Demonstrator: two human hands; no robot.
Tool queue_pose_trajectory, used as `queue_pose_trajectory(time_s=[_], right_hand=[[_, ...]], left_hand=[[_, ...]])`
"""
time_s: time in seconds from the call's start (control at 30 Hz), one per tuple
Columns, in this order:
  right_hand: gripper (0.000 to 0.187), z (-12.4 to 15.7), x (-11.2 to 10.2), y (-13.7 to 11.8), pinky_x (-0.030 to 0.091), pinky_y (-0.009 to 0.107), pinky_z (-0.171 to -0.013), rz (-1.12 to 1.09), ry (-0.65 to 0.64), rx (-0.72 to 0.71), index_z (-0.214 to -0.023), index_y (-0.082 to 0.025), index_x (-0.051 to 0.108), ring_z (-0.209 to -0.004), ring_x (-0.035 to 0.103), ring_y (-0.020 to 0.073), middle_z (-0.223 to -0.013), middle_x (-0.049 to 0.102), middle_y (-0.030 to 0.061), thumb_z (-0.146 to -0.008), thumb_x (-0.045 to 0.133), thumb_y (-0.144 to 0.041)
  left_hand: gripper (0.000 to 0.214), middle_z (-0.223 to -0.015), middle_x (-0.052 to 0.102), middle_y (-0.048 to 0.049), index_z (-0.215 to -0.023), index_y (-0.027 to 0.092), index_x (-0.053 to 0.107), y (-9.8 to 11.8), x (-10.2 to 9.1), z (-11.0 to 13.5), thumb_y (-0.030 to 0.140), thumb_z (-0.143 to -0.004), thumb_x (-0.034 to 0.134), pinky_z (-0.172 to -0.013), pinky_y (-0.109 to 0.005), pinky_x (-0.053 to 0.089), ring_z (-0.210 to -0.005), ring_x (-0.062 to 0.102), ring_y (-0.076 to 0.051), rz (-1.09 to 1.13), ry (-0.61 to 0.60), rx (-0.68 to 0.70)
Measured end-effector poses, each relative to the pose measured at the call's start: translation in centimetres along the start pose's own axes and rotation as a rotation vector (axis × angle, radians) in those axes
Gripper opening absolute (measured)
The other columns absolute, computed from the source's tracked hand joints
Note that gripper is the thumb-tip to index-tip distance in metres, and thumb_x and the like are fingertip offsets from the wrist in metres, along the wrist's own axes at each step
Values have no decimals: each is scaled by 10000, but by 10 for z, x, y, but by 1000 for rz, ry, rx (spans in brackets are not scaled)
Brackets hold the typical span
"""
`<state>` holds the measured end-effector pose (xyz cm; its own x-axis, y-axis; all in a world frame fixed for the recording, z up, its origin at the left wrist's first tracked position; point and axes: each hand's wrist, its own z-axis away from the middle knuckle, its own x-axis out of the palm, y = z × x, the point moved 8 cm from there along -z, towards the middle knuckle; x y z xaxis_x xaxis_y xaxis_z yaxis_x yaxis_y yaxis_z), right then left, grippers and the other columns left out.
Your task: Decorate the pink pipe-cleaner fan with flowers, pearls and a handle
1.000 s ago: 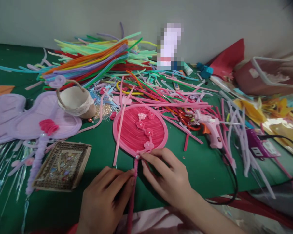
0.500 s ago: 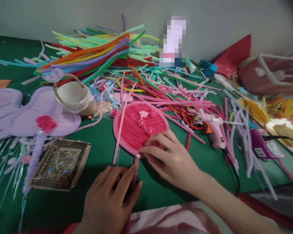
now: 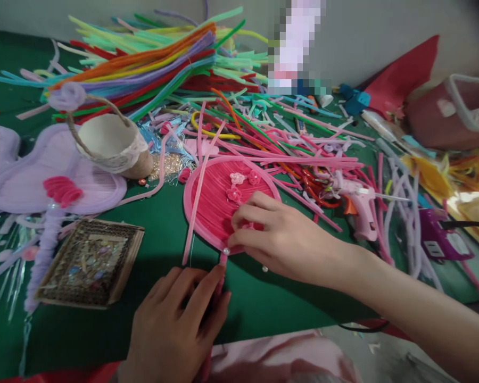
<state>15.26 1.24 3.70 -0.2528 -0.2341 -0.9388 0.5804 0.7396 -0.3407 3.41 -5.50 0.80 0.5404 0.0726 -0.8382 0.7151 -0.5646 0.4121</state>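
Pink round fan (image 3: 217,207) on green desk (image 3: 279,311), rim bound, flowers (image 3: 234,195) and joint pearl (image 3: 226,251) in place! Left hand (image 3: 178,319): fingers curled round handle (image 3: 222,260). Right hand (image 3: 289,239): fingers bent over fan, grip hidden. Loose pearl (image 3: 265,269) sits unused; remaining work unclear.

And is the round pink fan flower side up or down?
Flower side up: pink flowers show on the visible face of the fan.

The left hand (image 3: 179,319) and the right hand (image 3: 283,242) are bare, with slender fingers (image 3: 253,214). The right forearm (image 3: 403,308) is uncovered as far as it shows. Creased pale pink cloth (image 3: 303,354) shows at the near edge, red fabric (image 3: 88,373) at near left; whether either is worn is unclear.
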Motion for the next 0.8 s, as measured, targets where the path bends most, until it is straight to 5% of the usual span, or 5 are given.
queue_pose_trajectory(time_s=[0.33, 0.6, 0.8], right_hand=[[247, 0, 3, 6, 425, 333, -824, -122, -6, -9, -945, -167, 739, -882, 489, 202, -943, 661, 76, -942, 501, -103], [135, 0, 2, 23, 463, 287, -812, -384, 53, 171, -938, -163, 669, -910, 581, 169, -912, 699, 52, -887, 601, -57], [97, -4, -3, 26, 461, 338, -862, -331, 58, 209, -877, -180, 714, -925, 575, 188, -917, 679, 54, -883, 646, -111]], left_hand=[[266, -818, 658, -6, -1179, 191, 639, -1, 0, 0, 260, -922, 630, -682, -313, 482, -739, 598, -168, -8, -3, 4], [311, -755, 643, 7, -1211, 132, 568, -6, -3, 0, 289, -945, 595, -641, -274, 505, -666, 598, -139, 37, 32, -63], [298, -738, 637, 7, -1171, 131, 576, -6, -4, -3, 339, -958, 578, -630, -265, 510, -647, 600, -135, 33, 31, -54]])
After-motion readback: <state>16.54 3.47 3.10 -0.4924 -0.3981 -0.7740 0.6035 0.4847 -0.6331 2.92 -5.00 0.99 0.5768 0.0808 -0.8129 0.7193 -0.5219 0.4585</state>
